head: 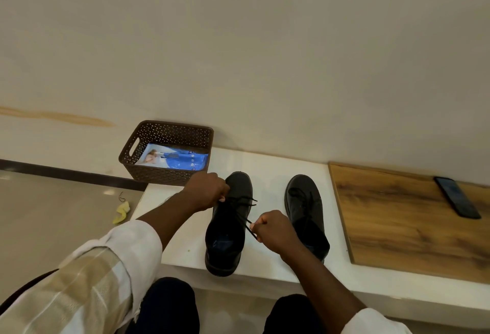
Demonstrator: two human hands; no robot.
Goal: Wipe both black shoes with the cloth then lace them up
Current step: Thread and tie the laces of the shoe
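Left hand (pixel 206 190) and right hand (pixel 273 230) each pinch a lace end (pixel 250 227) over the left shoe (pixel 228 227).

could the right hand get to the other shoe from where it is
Probably yes: the right hand sits just beside the right shoe with nothing between, but it is pinching the lace now.

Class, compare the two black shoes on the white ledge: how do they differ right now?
Both hands pull laces at the left shoe: left hand, right hand. No hand touches the right shoe. The left shoe's heel overhangs the ledge edge; the right shoe sits farther back. Both are black and point toward the wall.
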